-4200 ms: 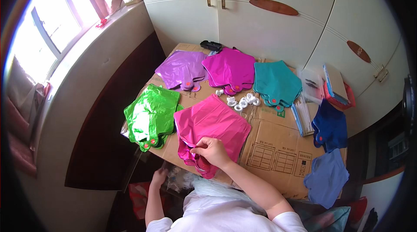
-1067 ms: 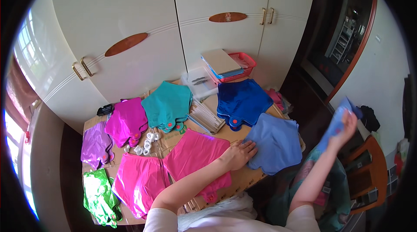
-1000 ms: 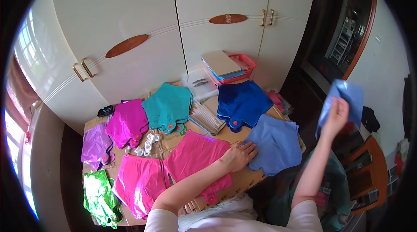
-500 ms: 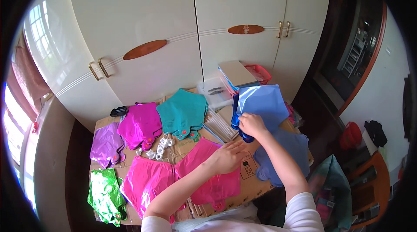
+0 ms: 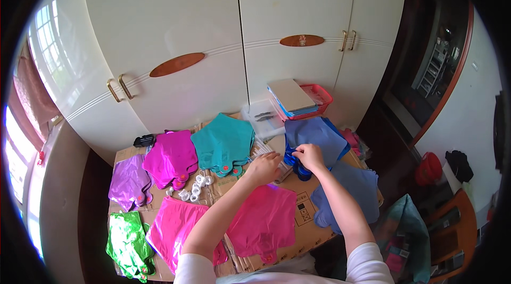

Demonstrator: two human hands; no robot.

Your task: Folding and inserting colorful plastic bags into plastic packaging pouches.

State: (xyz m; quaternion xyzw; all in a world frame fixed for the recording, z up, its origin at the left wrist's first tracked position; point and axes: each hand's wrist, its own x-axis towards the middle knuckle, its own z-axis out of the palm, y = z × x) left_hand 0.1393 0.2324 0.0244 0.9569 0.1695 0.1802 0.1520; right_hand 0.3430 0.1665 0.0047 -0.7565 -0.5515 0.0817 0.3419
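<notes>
Since half a second ago, the right hand [image 5: 308, 155] has lowered the periwinkle foil balloon [image 5: 314, 134] from mid-air onto the dark blue balloon pile, and the left hand [image 5: 264, 168] has left the pink balloon and drawn in beside it. At far left on the cardboard-covered table [image 5: 314, 231] lie a green foil balloon [image 5: 126, 244], a purple one [image 5: 129, 182] and a magenta one [image 5: 173, 157], with small white rings [image 5: 192, 189] just beside. Two pink balloons [image 5: 263, 223] lie near the front edge and a teal balloon [image 5: 223, 143] behind them. The left hand is loosely curled; whether it holds anything cannot be told. Right-hand fingers pinch the periwinkle balloon's lower edge. Another periwinkle balloon [image 5: 354, 191] lies at right, and a red basket [image 5: 319, 95] stands behind.
</notes>
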